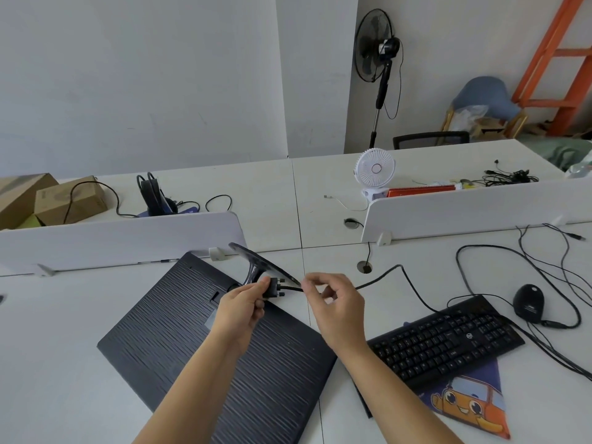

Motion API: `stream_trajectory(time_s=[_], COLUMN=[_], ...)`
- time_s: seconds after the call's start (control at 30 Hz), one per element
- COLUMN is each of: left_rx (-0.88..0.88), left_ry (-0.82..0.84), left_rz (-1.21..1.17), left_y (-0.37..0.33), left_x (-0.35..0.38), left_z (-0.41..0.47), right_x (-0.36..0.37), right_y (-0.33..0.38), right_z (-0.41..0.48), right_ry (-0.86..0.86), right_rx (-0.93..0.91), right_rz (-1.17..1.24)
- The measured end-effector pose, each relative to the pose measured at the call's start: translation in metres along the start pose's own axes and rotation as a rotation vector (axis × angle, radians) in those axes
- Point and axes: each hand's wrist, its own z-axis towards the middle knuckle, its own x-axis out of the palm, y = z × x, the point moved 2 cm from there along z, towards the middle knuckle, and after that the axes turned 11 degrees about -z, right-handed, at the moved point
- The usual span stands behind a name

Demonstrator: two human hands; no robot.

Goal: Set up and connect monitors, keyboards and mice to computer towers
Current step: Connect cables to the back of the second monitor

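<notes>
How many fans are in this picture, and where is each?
2. A black standing fan stands by the back wall; a small white fan sits on the far desk, behind the right divider. More could be hidden.

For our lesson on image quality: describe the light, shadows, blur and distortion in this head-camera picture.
Head view: soft, even light, faint shadows beside the monitor and keyboard; the wide lens bows the divider; the left hand gripping the connector and right hand pinching its cable look slightly soft.

Under both hands lies the monitor (205, 341), its back matt dark plastic with fine ribbing. Right of the right hand (333, 302), a matt black plastic keyboard (448, 344) rests on a smooth white desk (57, 347).
</notes>
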Motion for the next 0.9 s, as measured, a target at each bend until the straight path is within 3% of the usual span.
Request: stream_trajectory(time_s=[0.2,0.3,0.5,0.67,0.9], left_rx=[0.000,0.007,0.056,0.053,0.048], left_ry=[-0.027,-0.006,-0.011,0.036,0.077], left_rz=[0.008,0.058,0.110,0.177,0.300], left_y=[0.002,0.002,0.002,-0.003,0.001], left_x=[0.001,0.000,-0.008,-0.027,-0.061], left_z=[0.002,0.002,0.000,0.003,0.015], right_x=[0.016,0.026,0.037,0.062,0.096], right_y=[0.005,0.007,0.000,0.005,-0.003], right_z=[-0.019,-0.018,-0.015,-0.018,-0.031], right_ry=[0.365,0.424,0.376,0.415,0.325], right_rx=[0.505,0.582,0.656,0.834,0.822], right_rz=[0.299,0.392,0.490,0.754,0.680])
